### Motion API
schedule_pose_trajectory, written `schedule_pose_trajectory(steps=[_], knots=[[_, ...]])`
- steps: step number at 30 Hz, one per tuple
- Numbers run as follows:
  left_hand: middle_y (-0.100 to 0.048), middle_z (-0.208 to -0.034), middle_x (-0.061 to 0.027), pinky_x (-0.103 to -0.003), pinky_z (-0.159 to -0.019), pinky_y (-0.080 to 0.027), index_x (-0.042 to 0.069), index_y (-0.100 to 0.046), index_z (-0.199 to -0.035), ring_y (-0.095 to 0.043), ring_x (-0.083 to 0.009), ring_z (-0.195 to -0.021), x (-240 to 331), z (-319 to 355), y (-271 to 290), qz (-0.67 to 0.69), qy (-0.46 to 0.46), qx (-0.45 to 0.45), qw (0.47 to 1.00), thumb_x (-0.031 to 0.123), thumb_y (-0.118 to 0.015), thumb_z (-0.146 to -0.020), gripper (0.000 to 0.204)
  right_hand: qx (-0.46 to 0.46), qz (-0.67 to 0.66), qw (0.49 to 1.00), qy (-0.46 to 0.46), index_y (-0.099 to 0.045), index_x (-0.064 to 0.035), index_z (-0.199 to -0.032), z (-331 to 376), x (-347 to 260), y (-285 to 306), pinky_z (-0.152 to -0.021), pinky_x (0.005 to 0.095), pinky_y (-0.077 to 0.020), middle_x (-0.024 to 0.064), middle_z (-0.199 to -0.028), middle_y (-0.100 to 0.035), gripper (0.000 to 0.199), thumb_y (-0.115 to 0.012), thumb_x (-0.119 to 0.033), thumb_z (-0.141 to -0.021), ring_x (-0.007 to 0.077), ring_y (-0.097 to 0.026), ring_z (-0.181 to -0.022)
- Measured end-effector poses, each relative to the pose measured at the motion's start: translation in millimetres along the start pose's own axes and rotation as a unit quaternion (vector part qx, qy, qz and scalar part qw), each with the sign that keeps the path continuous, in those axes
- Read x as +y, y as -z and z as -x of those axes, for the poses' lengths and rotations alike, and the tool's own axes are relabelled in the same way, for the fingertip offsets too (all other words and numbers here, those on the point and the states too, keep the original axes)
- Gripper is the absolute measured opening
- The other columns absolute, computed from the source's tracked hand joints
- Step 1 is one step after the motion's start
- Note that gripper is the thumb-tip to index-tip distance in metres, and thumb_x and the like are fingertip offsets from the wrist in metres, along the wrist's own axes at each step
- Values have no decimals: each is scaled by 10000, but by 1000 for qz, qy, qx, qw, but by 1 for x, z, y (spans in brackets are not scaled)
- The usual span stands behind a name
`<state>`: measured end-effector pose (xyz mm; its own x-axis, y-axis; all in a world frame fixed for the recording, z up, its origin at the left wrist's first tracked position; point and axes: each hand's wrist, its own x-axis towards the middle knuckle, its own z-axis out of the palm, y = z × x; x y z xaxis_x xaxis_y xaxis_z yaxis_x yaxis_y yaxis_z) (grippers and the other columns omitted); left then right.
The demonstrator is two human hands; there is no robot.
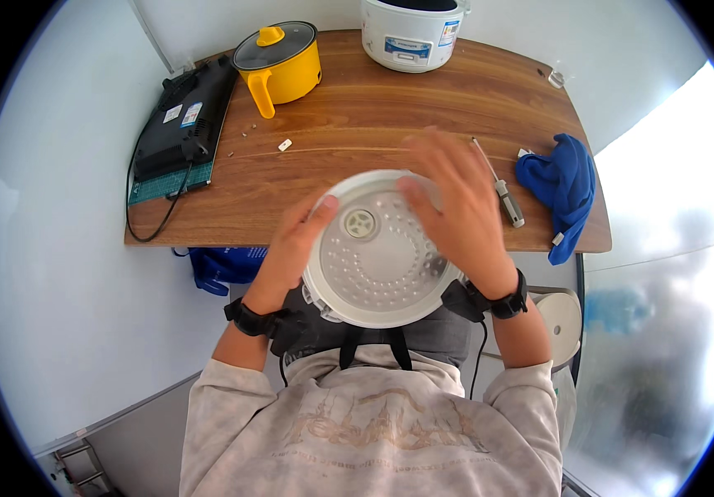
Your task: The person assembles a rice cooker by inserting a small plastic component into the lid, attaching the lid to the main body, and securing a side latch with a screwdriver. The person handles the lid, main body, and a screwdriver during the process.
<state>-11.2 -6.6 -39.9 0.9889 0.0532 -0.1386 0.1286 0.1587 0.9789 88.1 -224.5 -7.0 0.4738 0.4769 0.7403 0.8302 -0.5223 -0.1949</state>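
Note:
A round rice cooker lid [386,265] is over my lap at the table's front edge, its dimpled inner plate facing up and a round slotted vent [360,223] near its upper left. My left hand [300,236] grips the lid's left rim, thumb on top and the other fingers mostly hidden below. Over the right side of the lid is my right hand [456,207], smeared by motion, its thumb apart from its stretched fingers. Nothing shows in it; whether it touches the lid, I cannot tell.
At the back stand a white rice cooker body [411,37] and a yellow pot [286,70] with a glass lid. A black appliance [183,120] rests on a green mat at left. A screwdriver [502,186], blue cloth [562,190] and small white piece [285,145] lie on the table.

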Motion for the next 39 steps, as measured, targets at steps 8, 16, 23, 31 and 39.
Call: schedule_pose_trajectory(steps=[8, 16, 23, 31, 39], knots=[[-642, -1278, -142, -348, -964, -519, -27, -514, -1390, -652, -213, -1118, -12, -16, 10, 283, -6, 69, 957, 375, -527, -1032, 538, -81, -376, 830, -405, -566, -30, -1289, 52, 23, -6, -956, 303, -434, 138, -1130, -657, 503, -433, -469, -1081, 163, -576, -1061], [-619, -1338, -116, -362, -1038, -467, 1, -514, -1409, -603, -208, -1211, -20, -25, 20, 181, 55, 56, 980, 440, -503, -1042, 572, 66, -536, 686, -488, -608, -3, -1188, 43, 14, -36, -805, 248, -452, 18, -998, -607, 519, -414, -474, -1090, 81, -516, -892], [-687, -1150, -84, -289, -901, -497, -30, -600, -1270, -631, -159, -1003, -39, -62, 20, -54, -87, 119, 988, 397, -401, -1095, 503, 39, -416, 792, -444, -663, -5, -1029, 56, 49, -68, -654, 268, -403, -27, -784, -537, 509, -478, -477, -1068, 76, -457, -749], [-688, -1064, -74, -283, -886, -472, -53, -630, -1207, -595, -124, -993, -41, -90, 32, -151, -151, 126, 969, 379, -417, -1096, 494, 12, -299, 850, -434, -624, -6, -931, 31, 59, -68, -595, 303, -387, 6, -687, -481, 546, -508, -529, -1037, 97, -414, -677], [-661, -1248, -84, -301, -892, -526, 51, -553, -1385, -638, -144, -1088, -27, -131, 40, 80, 43, 42, 995, 488, -443, -1064, 554, -56, -469, 763, -441, -623, 57, -1260, 1, 108, -87, -817, 252, -490, 41, -1069, -676, 546, -483, -437, -1075, 88, -596, -933]])
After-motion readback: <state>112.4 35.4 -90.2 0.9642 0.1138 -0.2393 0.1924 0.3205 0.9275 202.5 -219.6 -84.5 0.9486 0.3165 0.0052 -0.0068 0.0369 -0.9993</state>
